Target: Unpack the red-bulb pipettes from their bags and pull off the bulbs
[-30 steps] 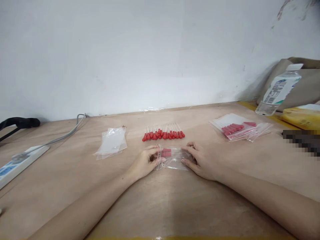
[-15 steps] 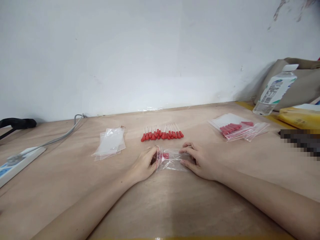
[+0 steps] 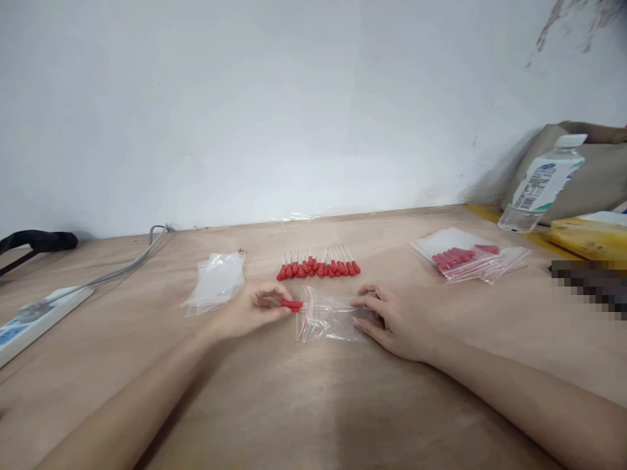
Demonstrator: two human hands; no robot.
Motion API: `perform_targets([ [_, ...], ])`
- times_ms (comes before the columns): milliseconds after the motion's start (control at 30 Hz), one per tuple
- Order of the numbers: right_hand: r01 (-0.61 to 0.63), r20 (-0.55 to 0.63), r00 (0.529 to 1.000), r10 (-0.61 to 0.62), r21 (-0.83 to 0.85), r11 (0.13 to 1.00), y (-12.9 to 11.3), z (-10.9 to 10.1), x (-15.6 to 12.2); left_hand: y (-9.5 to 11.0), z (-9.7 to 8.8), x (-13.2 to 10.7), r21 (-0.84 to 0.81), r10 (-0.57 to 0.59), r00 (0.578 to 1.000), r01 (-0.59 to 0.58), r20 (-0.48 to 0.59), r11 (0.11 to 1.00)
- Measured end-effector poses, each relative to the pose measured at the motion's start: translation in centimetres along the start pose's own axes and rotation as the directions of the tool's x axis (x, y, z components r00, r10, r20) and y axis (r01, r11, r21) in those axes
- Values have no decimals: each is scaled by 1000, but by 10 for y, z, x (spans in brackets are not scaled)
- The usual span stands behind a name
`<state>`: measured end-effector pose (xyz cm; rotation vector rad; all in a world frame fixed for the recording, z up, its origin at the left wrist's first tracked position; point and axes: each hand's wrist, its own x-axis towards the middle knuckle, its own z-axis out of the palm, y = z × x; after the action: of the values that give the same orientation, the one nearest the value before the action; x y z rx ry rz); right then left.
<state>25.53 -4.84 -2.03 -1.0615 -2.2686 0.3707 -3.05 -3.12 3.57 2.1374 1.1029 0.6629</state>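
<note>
A small clear zip bag (image 3: 329,317) with a red seal strip lies flat on the wooden table (image 3: 313,391), its mouth facing left. My left hand (image 3: 255,307) is closed in a pinch on the red bulb of a dropper (image 3: 292,304) just left of the bag's mouth. My right hand (image 3: 392,316) rests on the bag's right end, fingers pressing it down. Behind the bag lies a row of several red-bulbed droppers (image 3: 318,264).
A stack of empty clear bags (image 3: 215,282) lies at the left. Filled bags with red droppers (image 3: 463,258) lie at the right. A power strip (image 3: 34,316) with its cable sits far left. A water bottle (image 3: 541,185) and a yellow packet (image 3: 590,238) stand far right.
My left hand has moved left, away from the bag's mouth, with a red-bulbed dropper pinched in its fingers. The bag looks empty now. My right hand stays on the bag.
</note>
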Motion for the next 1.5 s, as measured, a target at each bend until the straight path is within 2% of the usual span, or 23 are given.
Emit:
perform_targets([
  [67, 3, 5, 1000, -3, -9, 1000, 0, 0, 0, -1, -40, -5, 14, -74, 995, 74, 63, 997],
  [167, 9, -2, 1000, -9, -14, 1000, 0, 0, 0, -6, -95, -20, 73, -244, 969, 241, 31, 968],
  [233, 10, -12, 1000, -10, -14, 1000, 0, -1, 0, -9, -115, -27, 26, -262, 951, 269, -162, 963],
  [267, 11, -15, 1000, -12, -14, 1000, 0, -1, 0, -8, -117, -28, 4, -246, 926, 258, -287, 966],
  [333, 15, -14, 1000, -15, -12, 1000, -1, -1, 1, -4, -109, -21, 1, -173, 849, 200, -500, 980],
  [367, 15, -11, 1000, -15, -9, 1000, -1, -1, 1, 0, -99, -14, 25, -122, 814, 165, -568, 986],
  [433, 15, -6, 1000, -15, -2, 1000, -1, -1, 1, 10, -75, 7, 98, -8, 809, 81, -588, 992],
  [467, 14, -5, 1000, -14, 1, 1000, 0, -1, 1, 15, -62, 20, 156, 53, 820, 44, -569, 987],
  [533, 15, -9, 1000, -15, 0, 1000, 0, -1, 0, 22, -38, 46, 341, 186, 864, -17, -468, 940],
  [633, 23, -17, 1000, -23, -3, 1000, -1, -1, 1, 26, -11, 80, 625, 315, 910, -82, -271, 776],
  [733, 16, -9, 1000, -16, 1, 1000, -3, -2, 1, 26, 7, 104, 752, 301, 947, -115, -114, 649],
  [833, 3, 5, 1000, -3, 1, 1000, -4, -3, 1, 24, 17, 115, 767, 278, 959, -141, -50, 626],
  [933, 10, 1, 1000, -11, 5, 1000, -3, -2, 1, 23, 17, 112, 767, 279, 960, -162, -23, 620],
  [1000, 19, -9, 1000, -19, 3, 1000, -2, -1, 1, 23, 14, 102, 751, 296, 954, -167, -39, 639],
  [1067, 30, -23, 999, -30, -8, 1000, -2, -1, 1, 23, 12, 87, 698, 335, 935, -165, -113, 696],
  [1167, 46, -46, 998, -47, -19, 999, 0, 0, 0, 23, 13, 58, 583, 399, 883, -194, -246, 789],
  [1233, 50, -44, 998, -51, -22, 999, 1, 1, 0, 22, 17, 40, 534, 403, 875, -212, -270, 818],
  [1367, 47, -24, 999, -47, -36, 998, 2, 3, 0, 23, 27, 17, 495, 396, 888, -241, -235, 835],
  [1500, 47, -37, 998, -49, -52, 997, 1, 3, 1, 22, 38, 9, 495, 463, 880, -356, -107, 792],
])
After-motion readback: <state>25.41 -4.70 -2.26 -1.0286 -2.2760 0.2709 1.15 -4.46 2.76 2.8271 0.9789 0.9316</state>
